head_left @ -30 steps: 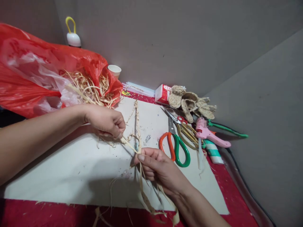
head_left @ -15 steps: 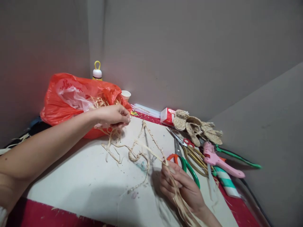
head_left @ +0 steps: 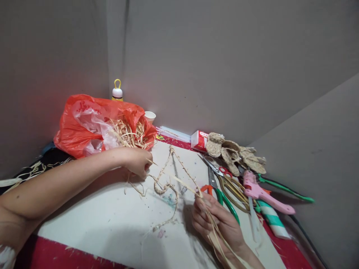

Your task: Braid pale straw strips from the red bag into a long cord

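Note:
My left hand (head_left: 138, 163) is closed in a pinch just in front of the red plastic bag (head_left: 67, 123). A short pale end of a raffia strand (head_left: 152, 162) pokes out from its fingertips. Dry raffia (head_left: 127, 132) spills from the bag's mouth. My right hand (head_left: 217, 216) pinches the end of a thin braided raffia cord (head_left: 183, 168), where loose strands hang down over the palm and wrist. From there the cord runs up to a bend, then curls back across the white board (head_left: 112, 209).
Right of the cord lie green-and-orange-handled scissors (head_left: 221, 194), gold-handled scissors (head_left: 232, 192), a pink glue gun (head_left: 256, 190) and a green-and-white roll (head_left: 273, 220). Behind them are woven pieces (head_left: 232, 149) and a red-and-white box (head_left: 199, 140). A paper cup (head_left: 150, 116) and bottle (head_left: 117, 91) stand by the wall.
My left hand has drawn back toward me from the bag's mouth, a strand end now showing at its fingers. My right hand keeps its pinch on the cord. The view has shifted slightly.

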{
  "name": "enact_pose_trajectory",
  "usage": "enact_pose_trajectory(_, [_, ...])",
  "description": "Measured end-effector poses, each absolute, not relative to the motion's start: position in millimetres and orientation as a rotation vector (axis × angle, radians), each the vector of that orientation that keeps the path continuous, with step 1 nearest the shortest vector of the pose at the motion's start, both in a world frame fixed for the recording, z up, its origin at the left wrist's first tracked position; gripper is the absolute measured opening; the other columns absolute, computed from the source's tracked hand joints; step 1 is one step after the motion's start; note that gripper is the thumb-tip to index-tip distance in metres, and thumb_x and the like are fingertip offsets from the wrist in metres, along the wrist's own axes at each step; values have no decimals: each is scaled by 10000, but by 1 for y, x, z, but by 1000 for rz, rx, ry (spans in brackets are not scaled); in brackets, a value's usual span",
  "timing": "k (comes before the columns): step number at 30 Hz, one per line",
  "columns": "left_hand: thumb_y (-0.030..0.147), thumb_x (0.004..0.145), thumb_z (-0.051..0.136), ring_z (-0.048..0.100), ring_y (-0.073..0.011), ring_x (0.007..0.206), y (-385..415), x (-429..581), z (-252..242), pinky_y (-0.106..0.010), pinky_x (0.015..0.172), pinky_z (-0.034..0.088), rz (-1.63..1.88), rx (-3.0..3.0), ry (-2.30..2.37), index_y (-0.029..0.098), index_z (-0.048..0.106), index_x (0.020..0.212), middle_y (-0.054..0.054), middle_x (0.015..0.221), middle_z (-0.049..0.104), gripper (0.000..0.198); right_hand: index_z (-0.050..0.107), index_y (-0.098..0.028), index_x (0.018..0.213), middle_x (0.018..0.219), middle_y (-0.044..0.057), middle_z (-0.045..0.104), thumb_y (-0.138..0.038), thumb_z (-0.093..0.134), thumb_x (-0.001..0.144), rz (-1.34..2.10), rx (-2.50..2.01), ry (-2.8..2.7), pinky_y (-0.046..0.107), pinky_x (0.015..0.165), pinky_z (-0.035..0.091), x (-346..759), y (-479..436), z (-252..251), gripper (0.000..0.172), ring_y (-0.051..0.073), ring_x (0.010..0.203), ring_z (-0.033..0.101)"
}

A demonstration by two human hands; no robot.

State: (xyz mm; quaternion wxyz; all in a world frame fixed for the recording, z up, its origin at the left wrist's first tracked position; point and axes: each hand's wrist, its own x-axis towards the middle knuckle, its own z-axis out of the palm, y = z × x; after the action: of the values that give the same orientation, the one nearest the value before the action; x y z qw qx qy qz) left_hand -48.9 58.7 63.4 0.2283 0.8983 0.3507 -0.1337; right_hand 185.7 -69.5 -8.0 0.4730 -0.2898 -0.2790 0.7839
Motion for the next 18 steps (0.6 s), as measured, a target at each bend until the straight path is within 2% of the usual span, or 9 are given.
enact_pose_trajectory(3, [80,542,521,415,-113,410,57,-49,60,-238,412,262,-439,2488,932,178,537,528,25,467,505,100,601,-156,669,455,-110,149,-284,689,730,1916,-713,-681,140,359,185,184,-70,-7,166,31,389,109])
enact_pose_trajectory(6, [66,565,504,384,-97,423,55,-49,63,-227,410,252,-277,2538,856,177,510,534,36,483,482,115,601,-161,686,462,-111,136,-283,682,739,1913,-683,-691,135,359,186,185,-69,-7,156,33,390,101])
enact_pose_trajectory(11, [67,645,489,511,-88,555,56,-57,90,-180,495,352,115,2306,726,159,594,715,24,634,596,156,574,-170,681,467,-110,130,-293,659,763,1927,-632,-716,136,347,208,187,-66,-9,171,36,370,115])
enact_pose_trajectory(15, [217,761,557,601,-108,648,62,-64,105,-201,580,451,433,2037,665,128,630,796,-35,746,657,121,590,-159,686,453,-113,143,-274,671,758,1948,-599,-696,129,353,196,185,-67,-7,158,31,376,110])
enact_pose_trajectory(18, [365,803,566,627,-117,617,69,-67,107,-226,585,489,648,1889,778,118,630,730,-60,716,666,265,585,-149,677,442,-116,163,-257,683,752,1960,-609,-679,128,354,188,180,-68,-3,163,25,375,113])
